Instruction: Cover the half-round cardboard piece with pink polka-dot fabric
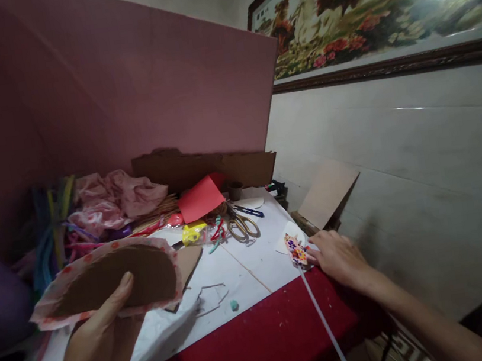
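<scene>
My left hand (92, 351) is closed on a brown cardboard half-disc (146, 274) edged with pink patterned fabric, thumb lying across its brown face, holding it above the table's left side. My right hand (337, 258) reaches to the table's right edge, its fingers pinched on a small flower-patterned piece (296, 250) fixed to the top of a thin white stick (326, 322). The stick slants down over the red tablecloth (255, 346).
White paper sheets (236, 271) cover the table. Gold-handled scissors (242, 226), a red card (200, 199), a yellow packet (193, 233), pink fabric (118, 198), pipe cleaners (53, 231) and cardboard (208, 170) crowd the back. A pink board (128, 82) stands behind; a wall runs on the right.
</scene>
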Demonstrator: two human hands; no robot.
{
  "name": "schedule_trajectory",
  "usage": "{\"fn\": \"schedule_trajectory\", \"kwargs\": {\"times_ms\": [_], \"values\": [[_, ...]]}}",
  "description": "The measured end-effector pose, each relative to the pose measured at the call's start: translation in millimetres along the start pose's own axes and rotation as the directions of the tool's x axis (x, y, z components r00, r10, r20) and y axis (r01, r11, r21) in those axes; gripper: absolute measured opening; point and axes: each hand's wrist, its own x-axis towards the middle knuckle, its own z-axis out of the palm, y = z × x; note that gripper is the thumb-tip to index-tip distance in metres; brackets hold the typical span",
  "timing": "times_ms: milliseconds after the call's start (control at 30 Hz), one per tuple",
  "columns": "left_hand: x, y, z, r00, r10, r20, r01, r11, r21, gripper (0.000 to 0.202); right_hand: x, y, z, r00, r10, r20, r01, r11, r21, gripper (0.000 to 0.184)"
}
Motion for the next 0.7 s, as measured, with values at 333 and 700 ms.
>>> {"fn": "schedule_trajectory", "kwargs": {"times_ms": [333, 700], "values": [[15.8, 8.3, -17.2, 0.978, 0.161, 0.136, -0.15, 0.985, -0.085, 0.035, 7.8, 36.1, 20.2, 0.989, -0.052, 0.142, 0.044, 0.997, 0.062, 0.034], [11.5, 2.9, -14.8, 0.981, 0.116, 0.158, -0.108, 0.992, -0.057, 0.031, -2.3, 29.7, 34.8, 0.996, -0.084, 0.005, 0.077, 0.938, 0.337, 0.041]]}}
